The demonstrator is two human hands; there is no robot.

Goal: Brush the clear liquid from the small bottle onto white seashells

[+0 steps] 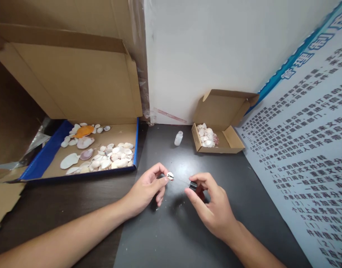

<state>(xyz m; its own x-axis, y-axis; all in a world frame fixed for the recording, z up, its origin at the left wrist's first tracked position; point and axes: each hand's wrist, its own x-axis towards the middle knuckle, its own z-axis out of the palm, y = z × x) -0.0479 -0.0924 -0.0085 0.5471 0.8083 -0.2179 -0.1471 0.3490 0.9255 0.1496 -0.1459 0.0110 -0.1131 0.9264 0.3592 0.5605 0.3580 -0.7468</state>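
Note:
Between the thumb and forefinger of my left hand (pixel 150 186) is a small white shell (pixel 170 175), with a dark slit or patch facing right. My right hand (pixel 210 204) pinches a black cap (pixel 193 185). From this cap a thin, pale applicator stick (pixel 183 181) points left toward the shell, its tip too faint to tell whether it touches. Beyond both hands a small clear bottle (pixel 178 138) with whitish contents stands upright, uncapped, on the dark table mat (pixel 148 238).
At left lies an open blue-edged cardboard box (pixel 136 149) holding many shells (pixel 115 156) and an orange piece (pixel 85 131). A smaller open box (pixel 224 149) with white shells (pixel 206 136) stands at back right. A white wall (pixel 204 48) and printed board (pixel 305 130) bound the table.

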